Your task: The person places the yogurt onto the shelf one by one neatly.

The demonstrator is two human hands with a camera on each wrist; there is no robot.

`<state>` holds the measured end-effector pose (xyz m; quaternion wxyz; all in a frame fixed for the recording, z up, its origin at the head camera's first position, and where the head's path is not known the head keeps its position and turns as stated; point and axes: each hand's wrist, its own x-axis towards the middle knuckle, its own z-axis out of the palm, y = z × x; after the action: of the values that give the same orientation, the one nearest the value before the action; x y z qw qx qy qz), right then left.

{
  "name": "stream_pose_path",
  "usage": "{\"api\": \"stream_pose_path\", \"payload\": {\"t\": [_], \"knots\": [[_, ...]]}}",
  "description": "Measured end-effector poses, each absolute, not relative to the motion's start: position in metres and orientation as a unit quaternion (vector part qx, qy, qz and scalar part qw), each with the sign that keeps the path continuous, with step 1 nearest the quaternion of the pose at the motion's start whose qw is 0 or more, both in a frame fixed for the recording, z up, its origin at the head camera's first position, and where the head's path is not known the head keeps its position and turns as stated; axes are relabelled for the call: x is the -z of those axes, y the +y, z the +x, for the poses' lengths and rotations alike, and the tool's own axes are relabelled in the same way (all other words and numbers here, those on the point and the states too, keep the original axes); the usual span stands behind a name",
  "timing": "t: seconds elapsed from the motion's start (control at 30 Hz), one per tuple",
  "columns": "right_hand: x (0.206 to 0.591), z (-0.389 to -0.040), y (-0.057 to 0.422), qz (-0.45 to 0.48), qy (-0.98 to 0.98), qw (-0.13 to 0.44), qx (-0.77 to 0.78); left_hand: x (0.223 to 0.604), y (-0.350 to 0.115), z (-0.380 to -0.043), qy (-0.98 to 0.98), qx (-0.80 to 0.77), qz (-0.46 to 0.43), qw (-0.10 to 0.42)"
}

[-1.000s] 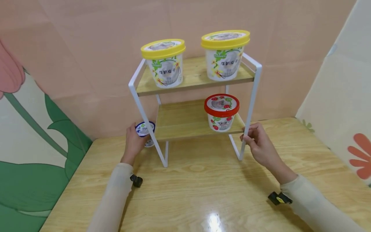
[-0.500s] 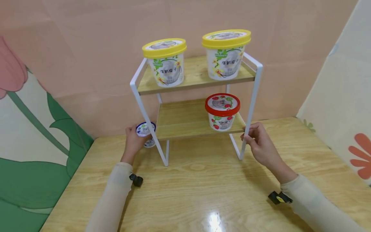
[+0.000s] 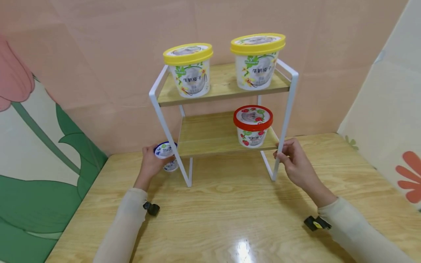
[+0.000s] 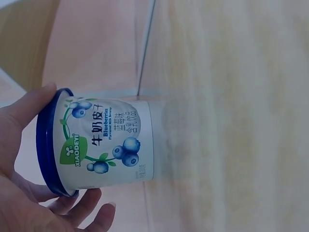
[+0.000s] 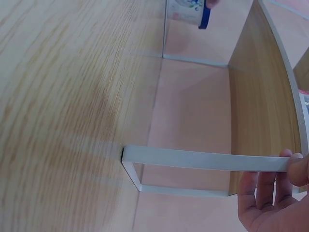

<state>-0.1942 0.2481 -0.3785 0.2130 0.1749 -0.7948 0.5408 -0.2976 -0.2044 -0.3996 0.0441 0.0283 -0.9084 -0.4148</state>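
My left hand (image 3: 152, 163) grips a white paper cup (image 4: 106, 140) by its dark blue lid, to the left of a two-tier rack (image 3: 213, 137). Blueberries are printed on the cup's side in the left wrist view, where its base is at or close to the tabletop; I cannot tell if they touch. In the head view a front leg of the rack partly hides this cup. With thumb and fingers, my right hand (image 3: 297, 165) holds the rack's white right front leg (image 5: 193, 158), level with the lower shelf.
Two larger yellow-lidded cups, one left (image 3: 194, 78) and one right (image 3: 258, 69), stand on the upper shelf. A smaller red-lidded cup (image 3: 252, 126) is at the lower shelf's right end. The wooden table (image 3: 210, 215) meets a pink backdrop (image 3: 115, 73) behind the rack.
My left hand and the blue-lidded cup have come slightly nearer to me. My right hand keeps its hold on the rack leg, and the other cups stay put.
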Motion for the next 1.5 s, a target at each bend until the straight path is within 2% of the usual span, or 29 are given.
{"api": "stream_pose_path", "payload": {"t": [1.1, 1.5], "knots": [[0.378, -0.193, 0.25, 0.165, -0.805, 0.204, -0.532, 0.394, -0.188, -0.203, -0.917, 0.398, 0.014, 0.029], [0.376, -0.193, 0.249, 0.17, -0.804, 0.206, -0.531, 0.394, -0.19, -0.184, -0.924, 0.381, 0.017, 0.034]]}}
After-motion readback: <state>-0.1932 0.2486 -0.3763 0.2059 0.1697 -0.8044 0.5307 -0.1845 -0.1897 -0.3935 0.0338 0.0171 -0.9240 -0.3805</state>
